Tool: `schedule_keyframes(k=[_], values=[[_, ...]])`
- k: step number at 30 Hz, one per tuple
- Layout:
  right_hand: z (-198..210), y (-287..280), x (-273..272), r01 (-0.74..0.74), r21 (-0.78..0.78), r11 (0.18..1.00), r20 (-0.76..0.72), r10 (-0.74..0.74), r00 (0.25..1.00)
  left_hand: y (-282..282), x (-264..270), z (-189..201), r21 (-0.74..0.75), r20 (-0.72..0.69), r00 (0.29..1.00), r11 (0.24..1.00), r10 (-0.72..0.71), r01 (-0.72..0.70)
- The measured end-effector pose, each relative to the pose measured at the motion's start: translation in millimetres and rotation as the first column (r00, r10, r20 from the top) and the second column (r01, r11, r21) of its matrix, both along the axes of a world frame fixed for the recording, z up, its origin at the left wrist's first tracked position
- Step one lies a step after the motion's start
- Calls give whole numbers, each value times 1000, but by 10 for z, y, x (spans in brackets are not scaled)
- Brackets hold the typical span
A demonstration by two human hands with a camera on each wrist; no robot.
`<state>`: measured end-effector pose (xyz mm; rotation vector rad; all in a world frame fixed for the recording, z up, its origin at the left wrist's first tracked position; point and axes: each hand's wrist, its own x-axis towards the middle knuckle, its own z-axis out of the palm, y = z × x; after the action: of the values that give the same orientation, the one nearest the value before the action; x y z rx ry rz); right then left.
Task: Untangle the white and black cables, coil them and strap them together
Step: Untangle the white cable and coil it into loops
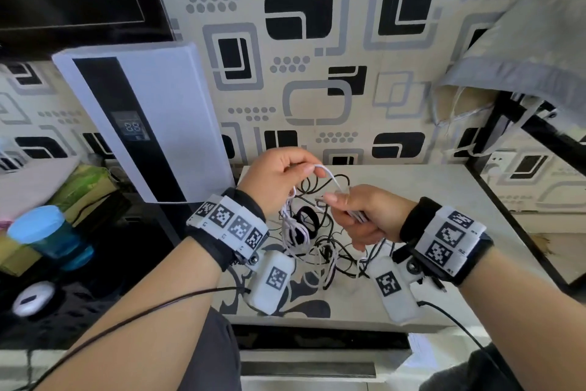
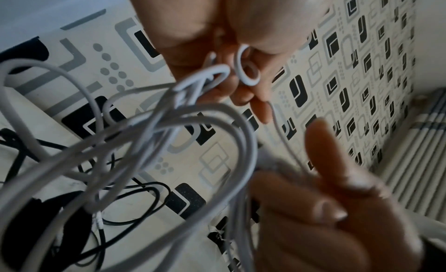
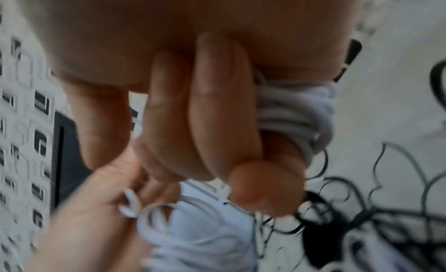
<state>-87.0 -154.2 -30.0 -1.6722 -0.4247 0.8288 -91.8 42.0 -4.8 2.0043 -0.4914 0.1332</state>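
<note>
Both hands are raised over a small patterned table point(image 1: 444, 200). My left hand point(image 1: 279, 178) pinches a bend of the white cable point(image 1: 329, 173), and several white loops point(image 1: 296, 232) hang below it. In the left wrist view the white cable point(image 2: 248, 72) curls between the fingers point(image 2: 253, 104). My right hand point(image 1: 358, 216) grips a bundle of white cable strands point(image 3: 296, 112) in its curled fingers point(image 3: 212, 108). The thin black cable point(image 1: 320, 225) lies in a loose tangle on the table under both hands, mixed with white loops. A black strap ring point(image 1: 306, 221) sits in the tangle.
A white upright appliance point(image 1: 149, 124) with a dark display stands at the table's left. A blue-lidded jar point(image 1: 47, 238) and a small white device point(image 1: 33, 297) sit on the dark surface at left. A patterned wall is close behind. Grey cloth point(image 1: 532, 51) hangs at the right.
</note>
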Motion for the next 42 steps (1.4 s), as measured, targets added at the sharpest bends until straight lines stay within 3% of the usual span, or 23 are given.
schedule_keyframes(k=[3,6,10,17,23,26,32,36,39,42], values=[[87,-54,-13,-110,286,952,-196,170,966,-11,48,-32,6,42,997,998,61,-61],[148,-235,34,-106,582,806,-299,334,894,1,56,-42,50,-17,999,998,48,-47],[244,-428,68,-36,732,681,-301,370,879,-13,27,-48,120,9,1000,993,7,-8],[270,-553,104,55,797,601,-310,329,892,-68,8,-14,9,-53,999,1000,-2,2],[277,-732,156,343,895,286,-418,262,870,0,16,-26,57,-86,996,998,37,-32],[283,-747,165,465,854,235,-495,88,865,-44,13,-42,92,-118,993,996,-9,20],[321,-737,173,650,752,115,-623,-200,756,-184,-6,-31,133,-106,989,984,-105,119],[328,-765,169,689,723,46,-665,-222,713,-224,-29,-88,163,-154,974,968,-168,193],[308,-930,248,708,701,-85,-701,-264,663,-194,-59,-102,108,-218,949,961,-226,254],[215,-1141,374,716,672,-188,-740,-190,645,-184,-93,-103,195,-201,946,936,-255,294]])
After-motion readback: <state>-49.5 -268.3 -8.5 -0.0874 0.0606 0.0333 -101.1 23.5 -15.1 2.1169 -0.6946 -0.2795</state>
